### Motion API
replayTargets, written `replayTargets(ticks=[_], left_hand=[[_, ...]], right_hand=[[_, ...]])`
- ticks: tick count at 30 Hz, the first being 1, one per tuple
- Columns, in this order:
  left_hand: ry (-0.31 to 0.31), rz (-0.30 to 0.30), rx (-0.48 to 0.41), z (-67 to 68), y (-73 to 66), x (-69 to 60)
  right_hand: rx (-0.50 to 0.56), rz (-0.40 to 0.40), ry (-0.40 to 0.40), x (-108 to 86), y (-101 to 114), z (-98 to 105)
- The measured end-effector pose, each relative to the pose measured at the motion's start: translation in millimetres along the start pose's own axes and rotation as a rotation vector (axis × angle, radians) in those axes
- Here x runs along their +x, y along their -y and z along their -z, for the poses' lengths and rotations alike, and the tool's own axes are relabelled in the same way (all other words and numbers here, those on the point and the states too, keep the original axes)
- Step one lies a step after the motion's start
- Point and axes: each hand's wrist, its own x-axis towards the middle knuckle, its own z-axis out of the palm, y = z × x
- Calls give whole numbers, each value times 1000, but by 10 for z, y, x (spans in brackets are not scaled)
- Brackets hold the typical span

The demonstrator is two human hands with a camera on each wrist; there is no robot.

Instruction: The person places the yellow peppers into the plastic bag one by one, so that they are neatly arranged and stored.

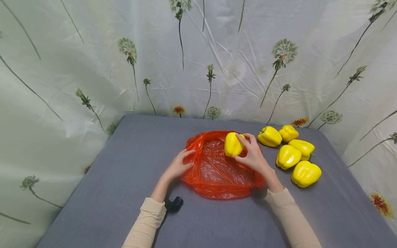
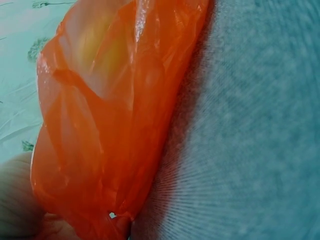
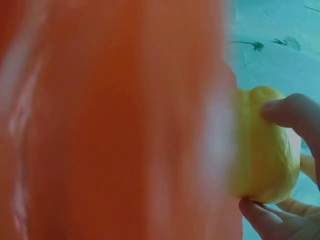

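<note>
A red plastic bag (image 1: 217, 172) lies spread with its mouth open on the grey surface. My right hand (image 1: 252, 155) pinches a yellow bell pepper (image 1: 233, 144) between thumb and fingers over the bag's opening. In the right wrist view the pepper (image 3: 267, 150) sits in the fingers beside the blurred red plastic. My left hand (image 1: 179, 166) holds the bag's left edge, its fingers curled at the rim. The left wrist view shows the bag (image 2: 115, 130) close up, a yellow shape faintly visible through it, and part of the hand (image 2: 19, 195).
Several yellow peppers (image 1: 288, 157) lie in a group right of the bag. The grey tabletop (image 1: 124, 165) extends on both sides. A small black object (image 1: 175, 204) is beside the left wrist. A curtain with dandelion print (image 1: 102, 62) hangs behind the table.
</note>
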Motion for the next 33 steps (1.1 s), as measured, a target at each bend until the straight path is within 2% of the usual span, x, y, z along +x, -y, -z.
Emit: replayTargets(ticks=[8, 17, 33], left_hand=[[-11, 11, 12, 11, -13, -9], [-9, -5, 15, 3, -29, -2], [-6, 17, 27, 5, -38, -1]], right_hand=[[29, -43, 52, 93, 82, -129], [59, -53, 88, 209, 148, -285], [99, -69, 144, 379, 281, -513]])
